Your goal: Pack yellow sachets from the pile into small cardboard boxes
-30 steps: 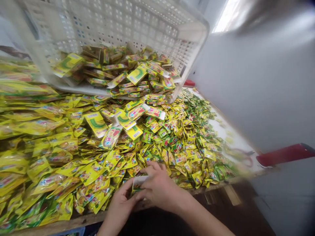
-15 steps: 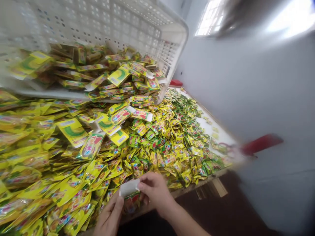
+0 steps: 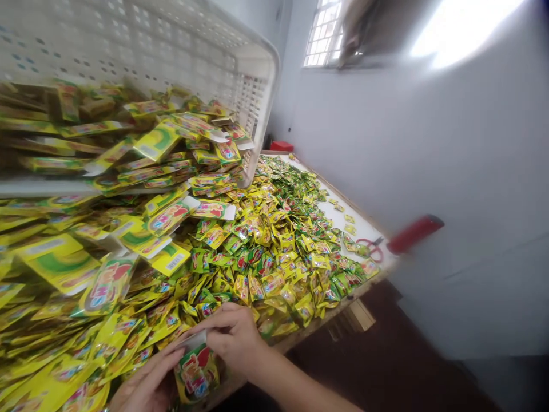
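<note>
In the head view, at the bottom of the frame left of centre, both hands meet on one small carton (image 3: 196, 369), yellow and green with a red print and a white flap at its top: the left hand (image 3: 143, 386) cradles it from below with fingers curled against its side, and the right hand (image 3: 231, 337) has its fingers pinched together on the flap end. The carton is held just above the near edge of the tabletop (image 3: 364, 220). A deep heap of loose sachets (image 3: 274, 252) covers the middle of the frame, and flat cartons (image 3: 141, 237) spill from a tipped white crate (image 3: 240, 63) in the upper left. Red scissors (image 3: 371, 247) lie at right. Judging by the heap, most of the packing is left to do
</note>
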A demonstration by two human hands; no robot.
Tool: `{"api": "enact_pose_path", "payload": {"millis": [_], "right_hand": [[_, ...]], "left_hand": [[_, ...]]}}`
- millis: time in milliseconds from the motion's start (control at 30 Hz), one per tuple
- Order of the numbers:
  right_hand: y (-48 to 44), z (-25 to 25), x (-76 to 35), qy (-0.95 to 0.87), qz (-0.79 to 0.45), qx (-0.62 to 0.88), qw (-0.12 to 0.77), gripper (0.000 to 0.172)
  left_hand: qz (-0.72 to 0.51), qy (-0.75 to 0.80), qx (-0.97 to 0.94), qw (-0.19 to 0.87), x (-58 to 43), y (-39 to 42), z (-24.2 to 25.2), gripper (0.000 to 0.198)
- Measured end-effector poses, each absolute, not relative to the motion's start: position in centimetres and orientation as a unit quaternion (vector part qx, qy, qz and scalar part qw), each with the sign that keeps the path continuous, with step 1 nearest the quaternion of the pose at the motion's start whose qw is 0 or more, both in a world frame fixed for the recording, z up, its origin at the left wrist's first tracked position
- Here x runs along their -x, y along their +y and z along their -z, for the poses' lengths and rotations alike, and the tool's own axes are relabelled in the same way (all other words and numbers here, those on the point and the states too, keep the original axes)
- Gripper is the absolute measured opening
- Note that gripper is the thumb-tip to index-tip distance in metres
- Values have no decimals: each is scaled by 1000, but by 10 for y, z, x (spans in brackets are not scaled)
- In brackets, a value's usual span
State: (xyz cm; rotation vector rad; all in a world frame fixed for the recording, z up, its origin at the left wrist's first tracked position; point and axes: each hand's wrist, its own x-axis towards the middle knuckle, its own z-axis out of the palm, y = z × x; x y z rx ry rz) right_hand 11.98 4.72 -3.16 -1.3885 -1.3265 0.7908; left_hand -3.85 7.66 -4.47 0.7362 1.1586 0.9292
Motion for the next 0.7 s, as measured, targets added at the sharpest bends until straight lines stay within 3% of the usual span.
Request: {"api": "enact_pose_path", "payload": {"millis": [100, 233, 400, 700], "right_hand": [[54, 39, -123, -555, -313, 576, 512, 39], [57, 43, -125, -534, -354, 553, 532, 13], [57, 45, -121, -487, -374, 588, 526, 27], [50, 42, -127, -555, -323, 540, 544, 32]], "left_hand": [[-414, 524, -386, 637, 39, 81, 55, 34], [-366, 547, -493, 569, 44, 81, 65, 38], [-358, 536, -535, 547, 44, 80, 63, 39], [-350, 501, -617, 497, 58, 80, 73, 28]]}}
